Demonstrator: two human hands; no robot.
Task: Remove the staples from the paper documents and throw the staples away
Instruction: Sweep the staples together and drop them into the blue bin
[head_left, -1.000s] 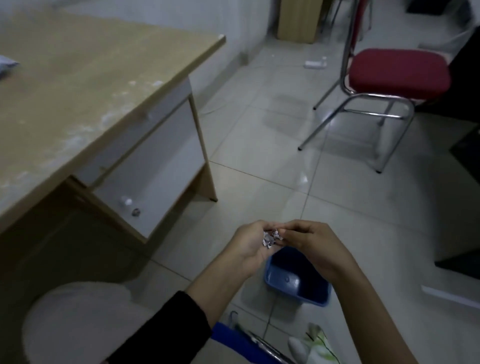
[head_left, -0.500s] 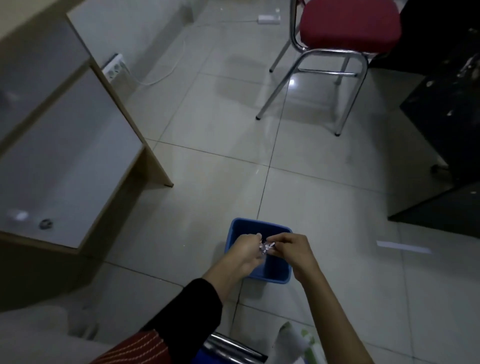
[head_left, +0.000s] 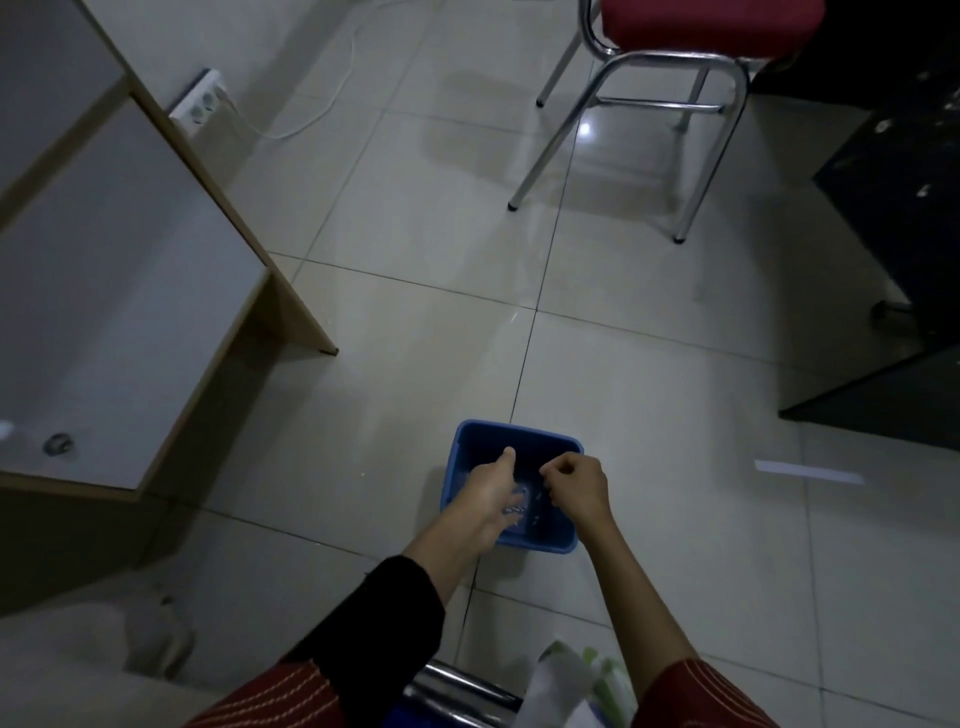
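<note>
Directly over blue bin (head_left: 522, 435), L hand (head_left: 492, 493) flat, staples (head_left: 514, 508) just under its palm, R hand (head_left: 576, 486) fist-curled beside.

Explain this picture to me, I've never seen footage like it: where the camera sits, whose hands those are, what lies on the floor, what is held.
There is no machine here: the camera is worn on a person's head and looks down, so those are that person's own arms reaching in from the bottom edge. A small blue bin stands on the tiled floor. The left hand is tipped over it, thumb out, and small shiny bits, likely the staples, show under its palm. The right hand hovers beside it, fingers curled, with nothing visible in them. Around them: a desk at left, a power strip by the wall, a red-seated chair at the top, a white paper strip on the floor at right.
</note>
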